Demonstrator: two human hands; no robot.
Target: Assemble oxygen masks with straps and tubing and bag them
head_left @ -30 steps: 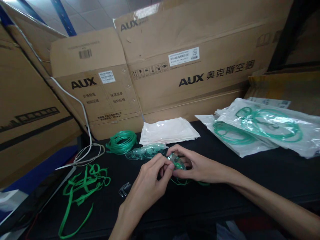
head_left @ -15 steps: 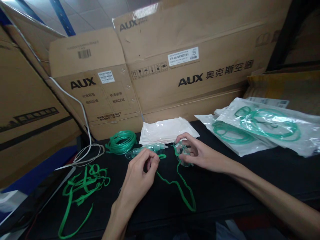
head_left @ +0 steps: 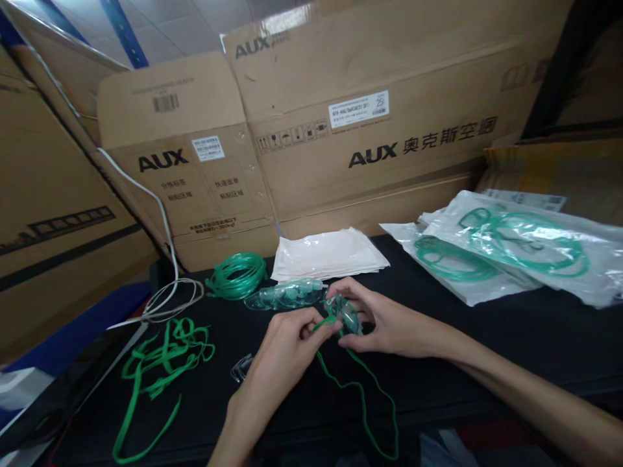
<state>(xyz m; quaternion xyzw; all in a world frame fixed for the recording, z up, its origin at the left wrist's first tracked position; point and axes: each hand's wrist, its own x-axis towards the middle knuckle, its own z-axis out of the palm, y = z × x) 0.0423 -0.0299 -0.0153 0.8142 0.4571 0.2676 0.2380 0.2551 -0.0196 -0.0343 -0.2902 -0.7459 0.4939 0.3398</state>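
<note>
My right hand is closed around a small clear green-tinted mask over the black table. My left hand pinches the end of a green elastic strap right beside the mask. The strap hangs from the mask and loops down toward the table's near edge. Both hands meet at the mask, just in front of a row of clear masks.
A coil of green tubing and a stack of empty clear bags lie behind the hands. Loose green straps lie left, bagged mask sets right. Small metal clips sit near my left wrist. Cardboard boxes wall the back.
My hands were apart half a second ago with the strap stretched between them. They have come back together at the mask, and the strap's loop now hangs lower.
</note>
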